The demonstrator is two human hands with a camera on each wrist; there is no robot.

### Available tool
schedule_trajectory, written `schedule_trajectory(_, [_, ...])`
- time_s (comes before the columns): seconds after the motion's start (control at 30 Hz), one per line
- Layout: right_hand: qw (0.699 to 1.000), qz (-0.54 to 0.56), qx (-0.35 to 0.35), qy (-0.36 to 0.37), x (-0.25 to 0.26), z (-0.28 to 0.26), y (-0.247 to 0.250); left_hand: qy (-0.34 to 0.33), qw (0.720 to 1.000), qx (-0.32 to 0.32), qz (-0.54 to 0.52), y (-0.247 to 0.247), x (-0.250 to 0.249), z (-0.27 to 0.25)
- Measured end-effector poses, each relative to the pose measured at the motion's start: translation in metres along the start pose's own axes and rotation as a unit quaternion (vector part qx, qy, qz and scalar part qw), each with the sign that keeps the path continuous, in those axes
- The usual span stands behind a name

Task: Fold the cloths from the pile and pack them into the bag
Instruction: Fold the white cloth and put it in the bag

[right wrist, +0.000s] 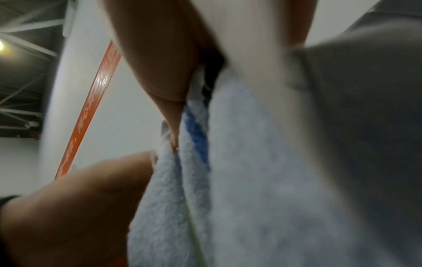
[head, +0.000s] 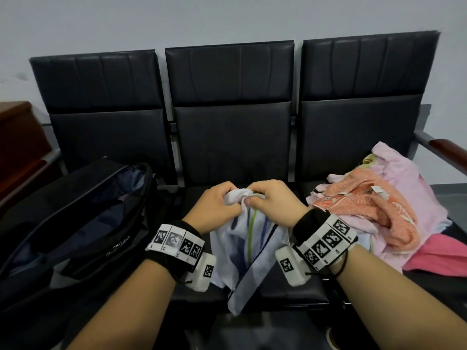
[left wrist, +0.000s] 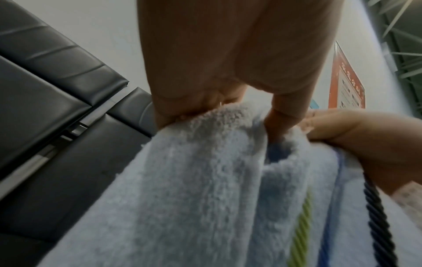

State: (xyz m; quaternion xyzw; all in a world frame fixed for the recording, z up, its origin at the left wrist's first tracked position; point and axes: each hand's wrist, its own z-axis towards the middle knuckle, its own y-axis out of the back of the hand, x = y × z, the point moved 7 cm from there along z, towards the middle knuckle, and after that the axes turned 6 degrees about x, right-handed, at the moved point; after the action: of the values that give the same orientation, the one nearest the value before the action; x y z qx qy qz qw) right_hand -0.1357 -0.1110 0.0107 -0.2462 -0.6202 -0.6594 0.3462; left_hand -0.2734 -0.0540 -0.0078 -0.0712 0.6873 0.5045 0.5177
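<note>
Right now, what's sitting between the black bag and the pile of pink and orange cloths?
In the head view, both hands, left hand and right hand, grip a white striped towel over the middle seat.

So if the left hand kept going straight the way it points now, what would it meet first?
The left hand grips the white striped towel and points up-right at the right hand, which already touches it. It would press into that hand first; past it, probably the middle seat's backrest, though depth is unclear.

Bare middle seat [head: 290, 289] between open bag [head: 63, 223] on the left and cloth pile [head: 394, 205] on the right.
</note>
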Motion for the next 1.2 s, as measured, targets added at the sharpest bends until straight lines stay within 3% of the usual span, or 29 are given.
schedule_trajectory(0.1, [0.999,0.039,0.008,0.008,0.003,-0.001,0.003,-0.011,1.000,-0.005,0.006,-0.006,-0.001,-0.002])
schedule_trajectory(0.23, [0.998,0.057,-0.002,0.022,0.005,-0.001,0.009,-0.016,0.997,-0.070,0.030,-0.008,0.001,-0.003])
schedule_trajectory(0.5, [0.996,0.075,-0.051,0.016,-0.004,-0.007,0.039,0.074,0.986,-0.126,0.077,0.005,0.051,-0.008])
schedule_trajectory(0.7, [0.987,0.110,-0.114,-0.002,-0.021,-0.009,0.063,0.164,0.975,-0.108,0.101,0.014,0.098,-0.020])
schedule_trajectory(0.8, [0.977,0.110,-0.177,-0.034,-0.042,-0.009,0.072,0.184,0.974,-0.102,0.080,0.022,0.114,-0.021])
schedule_trajectory(0.87, [0.969,0.076,-0.214,-0.100,-0.067,-0.012,0.077,0.185,0.975,-0.118,0.026,0.030,0.118,-0.019])
schedule_trajectory(0.93, [0.965,0.050,-0.206,-0.153,-0.087,-0.016,0.072,0.176,0.976,-0.125,-0.035,0.033,0.114,-0.016])
schedule_trajectory(1.03, [0.976,0.066,-0.164,-0.130,-0.087,-0.015,0.053,0.163,0.976,-0.119,-0.088,0.032,0.099,-0.010])
schedule_trajectory(1.1, [0.969,0.148,-0.136,-0.141,-0.084,-0.014,0.036,0.148,0.977,-0.112,-0.103,0.028,0.084,-0.004])
schedule_trajectory(1.2, [0.913,0.360,-0.029,-0.190,-0.076,-0.016,0.006,0.104,0.985,-0.094,-0.097,0.019,0.055,0.003])
